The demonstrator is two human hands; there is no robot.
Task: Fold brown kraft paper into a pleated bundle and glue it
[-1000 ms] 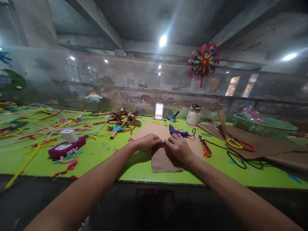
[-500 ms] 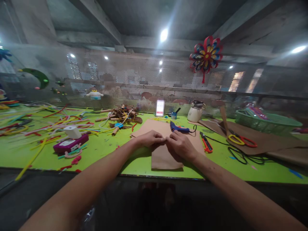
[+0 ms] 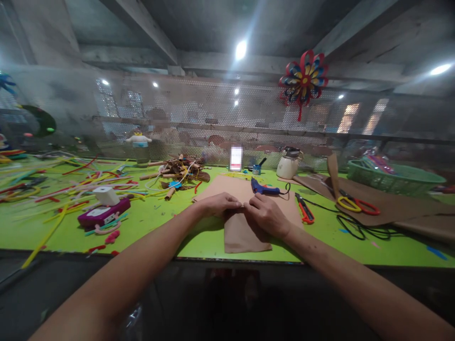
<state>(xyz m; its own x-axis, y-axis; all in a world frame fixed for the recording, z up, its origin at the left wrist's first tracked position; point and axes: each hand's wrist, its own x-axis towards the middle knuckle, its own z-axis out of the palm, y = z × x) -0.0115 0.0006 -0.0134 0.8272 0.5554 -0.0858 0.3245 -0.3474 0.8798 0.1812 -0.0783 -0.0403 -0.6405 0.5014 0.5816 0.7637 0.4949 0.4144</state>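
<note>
A sheet of brown paper [image 3: 248,235] lies at the front middle of the green table, its near end close to the table edge. On it, my left hand [image 3: 222,204] is closed, with thumb and fingertips pinching the paper. Close beside it, my right hand [image 3: 266,212] is also closed on the paper, its fingers curled and the tips almost meeting the left ones. The exact fold between the fingertips is too small to make out. Just behind my right hand, a blue glue gun [image 3: 265,188] lies on a brown paper sheet [image 3: 223,185].
A red-handled utility knife [image 3: 304,208] lies to the right, near scissors [image 3: 368,207] and a black cord [image 3: 351,227]. A white jar [image 3: 287,163] and green basket [image 3: 408,180] stand behind. Leftward are a purple box [image 3: 104,214], rolled paper sticks [image 3: 181,170] and scattered pipe cleaners.
Both hands keep their pinch on the paper, with only a very small shift of the fingers. The green crescent hanging at far left appears further left and lower.
</note>
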